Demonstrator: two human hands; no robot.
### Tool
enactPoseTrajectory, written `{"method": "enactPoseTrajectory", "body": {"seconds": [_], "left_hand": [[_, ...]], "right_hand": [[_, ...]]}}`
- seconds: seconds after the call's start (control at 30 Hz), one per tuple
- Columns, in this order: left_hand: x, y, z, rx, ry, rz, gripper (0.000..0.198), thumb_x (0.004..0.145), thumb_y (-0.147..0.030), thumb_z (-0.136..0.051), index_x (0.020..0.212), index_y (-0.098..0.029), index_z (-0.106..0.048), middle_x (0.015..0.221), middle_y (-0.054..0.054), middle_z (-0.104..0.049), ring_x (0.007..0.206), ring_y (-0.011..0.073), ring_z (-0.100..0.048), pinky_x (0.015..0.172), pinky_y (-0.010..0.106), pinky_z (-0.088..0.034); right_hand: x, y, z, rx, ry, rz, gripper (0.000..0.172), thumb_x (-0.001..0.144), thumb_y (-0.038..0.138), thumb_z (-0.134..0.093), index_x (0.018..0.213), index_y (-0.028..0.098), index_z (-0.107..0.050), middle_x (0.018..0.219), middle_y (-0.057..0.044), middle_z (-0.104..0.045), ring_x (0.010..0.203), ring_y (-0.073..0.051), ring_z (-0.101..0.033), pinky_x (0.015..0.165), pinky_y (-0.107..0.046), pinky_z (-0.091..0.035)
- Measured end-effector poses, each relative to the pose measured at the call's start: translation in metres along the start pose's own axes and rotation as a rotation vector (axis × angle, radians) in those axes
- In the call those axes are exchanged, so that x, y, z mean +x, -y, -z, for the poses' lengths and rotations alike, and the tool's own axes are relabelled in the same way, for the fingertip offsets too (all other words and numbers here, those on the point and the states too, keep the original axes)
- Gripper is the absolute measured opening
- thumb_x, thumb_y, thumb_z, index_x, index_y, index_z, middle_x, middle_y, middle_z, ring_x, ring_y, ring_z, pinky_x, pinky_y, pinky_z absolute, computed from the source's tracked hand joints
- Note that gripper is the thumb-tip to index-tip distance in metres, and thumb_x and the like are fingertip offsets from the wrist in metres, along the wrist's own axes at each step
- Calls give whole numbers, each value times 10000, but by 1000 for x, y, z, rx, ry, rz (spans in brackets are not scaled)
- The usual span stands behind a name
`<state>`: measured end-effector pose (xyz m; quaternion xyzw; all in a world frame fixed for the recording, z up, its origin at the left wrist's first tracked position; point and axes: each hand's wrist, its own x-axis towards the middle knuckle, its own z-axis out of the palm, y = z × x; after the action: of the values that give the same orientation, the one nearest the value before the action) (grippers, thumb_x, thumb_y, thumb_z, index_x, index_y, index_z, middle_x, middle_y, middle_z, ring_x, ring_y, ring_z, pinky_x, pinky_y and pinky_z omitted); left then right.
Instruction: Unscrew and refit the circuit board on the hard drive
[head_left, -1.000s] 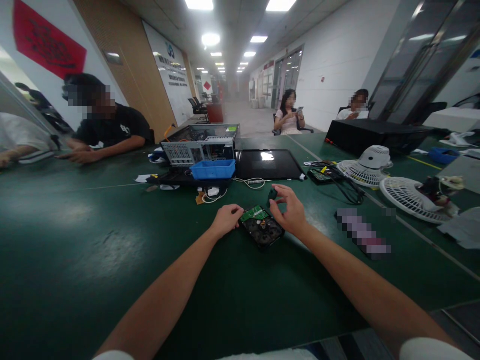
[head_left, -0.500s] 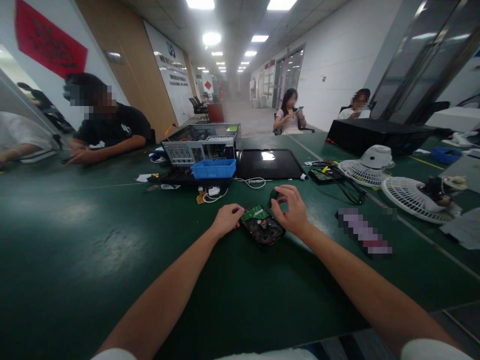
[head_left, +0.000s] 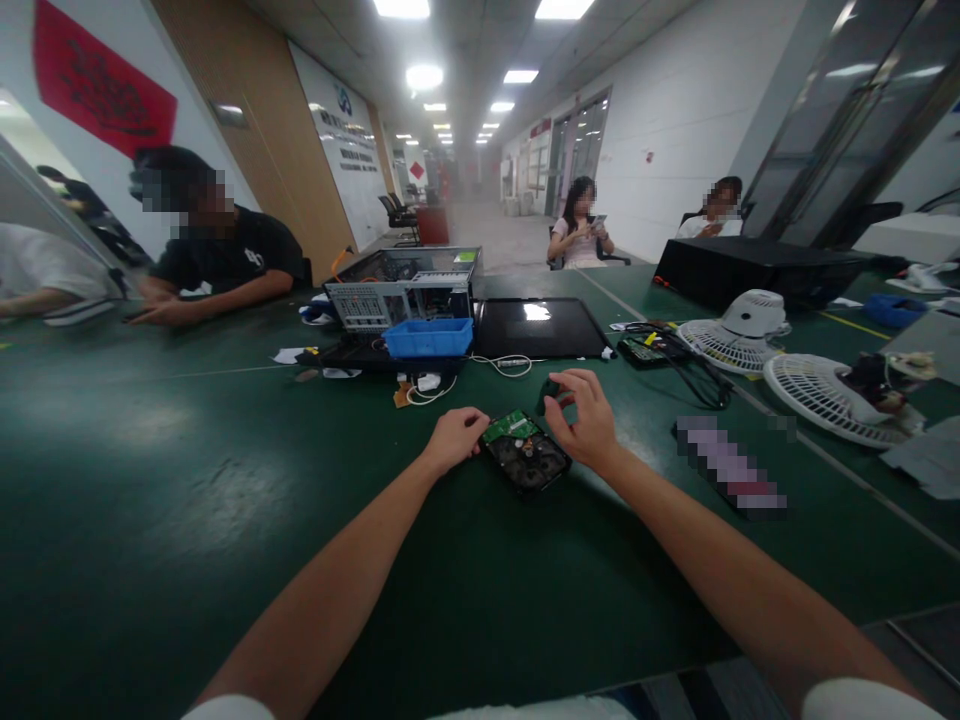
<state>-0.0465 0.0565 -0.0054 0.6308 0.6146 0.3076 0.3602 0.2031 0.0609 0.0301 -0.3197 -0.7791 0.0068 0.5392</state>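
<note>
A hard drive (head_left: 529, 462) with a green circuit board lies on the green table (head_left: 225, 520) in front of me. My left hand (head_left: 456, 438) is at its left edge, fingers bent and pressed together; whether they grip the drive's edge or something small is hidden. On the other side, my right hand (head_left: 581, 415) is raised just above the drive's right corner. Its thumb and forefinger are closed around a small dark object (head_left: 547, 396), too dark to make out clearly.
Behind the drive are an open computer case (head_left: 401, 290), a blue tray (head_left: 427, 338), a black panel (head_left: 544, 328) and white cables. Fan parts (head_left: 832, 400), a phone-like object (head_left: 727, 465) and a black case (head_left: 757, 268) lie to the right. Several people sit around the table.
</note>
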Motion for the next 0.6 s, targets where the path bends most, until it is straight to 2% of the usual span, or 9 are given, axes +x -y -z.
{"method": "enactPoseTrajectory", "body": {"seconds": [0.13, 0.27, 0.43, 0.6], "left_hand": [[1, 3, 0, 6, 1, -12, 304, 946, -427, -572, 979, -173, -736, 572, -4, -629, 454, 118, -570, 443, 192, -395], [3, 6, -1, 21, -8, -28, 320, 952, -439, -555, 979, -177, -737, 550, -9, -619, 440, 121, -565, 435, 196, -389], [3, 6, -2, 7, -4, -22, 312, 947, -435, -564, 971, -174, -734, 562, -6, -622, 453, 119, -570, 435, 189, -386], [3, 6, -2, -3, -4, -16, 299, 945, -428, -567, 974, -179, -731, 576, -6, -627, 467, 122, -579, 447, 194, -404]], "right_hand": [[-1, -1, -2, 63, 5, 9, 408, 932, 248, -599, 1322, 268, -482, 1297, -120, -577, 1042, -235, -654, 720, -375, -655], [-4, -5, -6, 10, -9, -22, 388, 931, 295, -630, 1294, 261, -497, 1194, -97, -619, 897, -199, -677, 709, -368, -646], [-3, -3, -3, -18, -2, -13, 390, 904, 348, -681, 1250, 258, -523, 1085, -71, -591, 747, -162, -644, 676, -359, -635], [-2, -1, -3, 14, 14, -6, 408, 925, 303, -635, 1309, 259, -504, 1174, -106, -575, 812, -180, -654, 689, -369, -646]]}}
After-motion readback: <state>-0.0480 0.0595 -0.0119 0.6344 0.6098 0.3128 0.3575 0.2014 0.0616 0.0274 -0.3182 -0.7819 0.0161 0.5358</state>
